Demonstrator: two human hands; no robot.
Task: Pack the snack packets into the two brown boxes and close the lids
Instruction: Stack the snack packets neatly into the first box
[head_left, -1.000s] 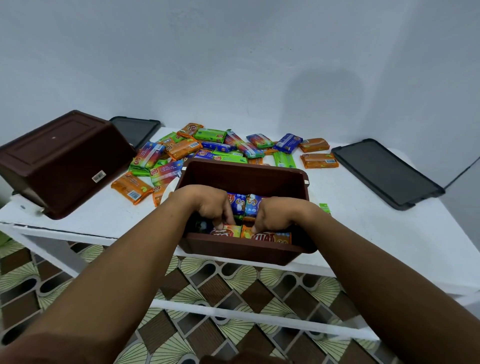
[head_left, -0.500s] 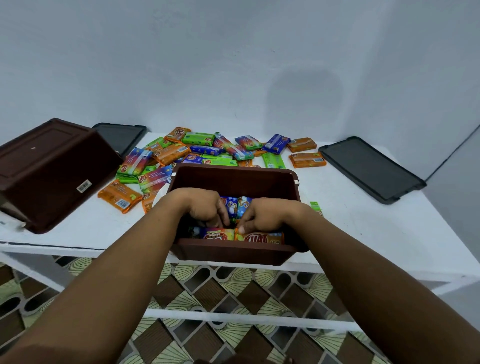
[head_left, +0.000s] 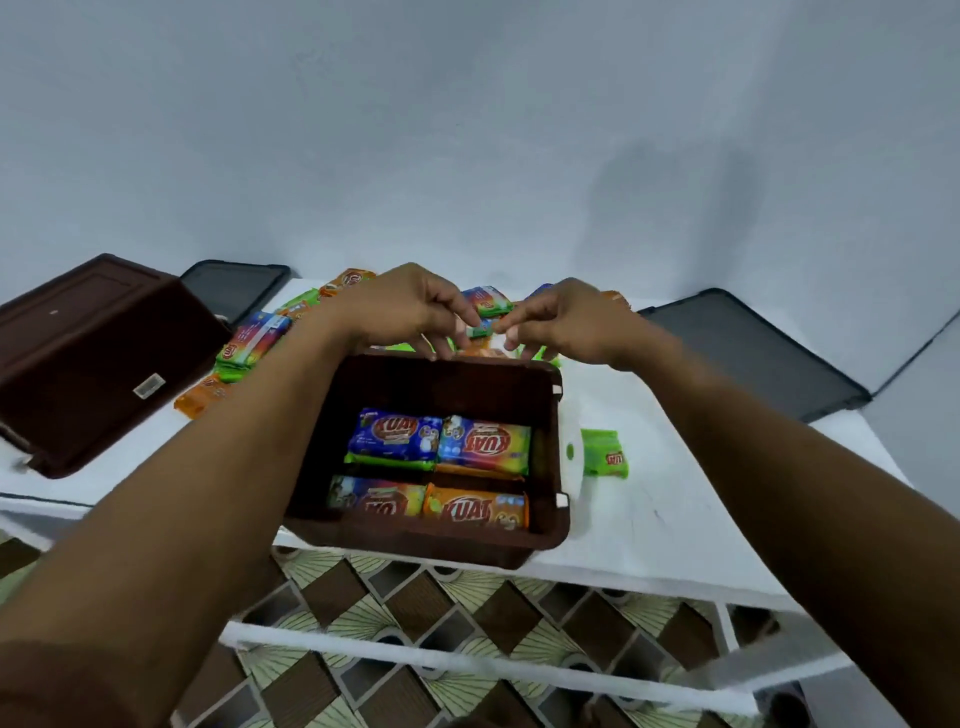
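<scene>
Head camera: my left hand (head_left: 410, 306) and right hand (head_left: 566, 322), fingers curled, meet at a green packet (head_left: 480, 328); grip unclear.

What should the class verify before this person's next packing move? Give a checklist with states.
1. Room in open box above its packed packets: ok.
2. Loose packets behind it within reach of left hand and right hand: ok.
3. Firm grip on a packet: cannot tell, blurred.
4. Second box ready to fill: not ok, upturned.
5. Lids nearby: ok, right lid and back-left lid.
6. Green packet beside box: not ok, unpacked.
</scene>
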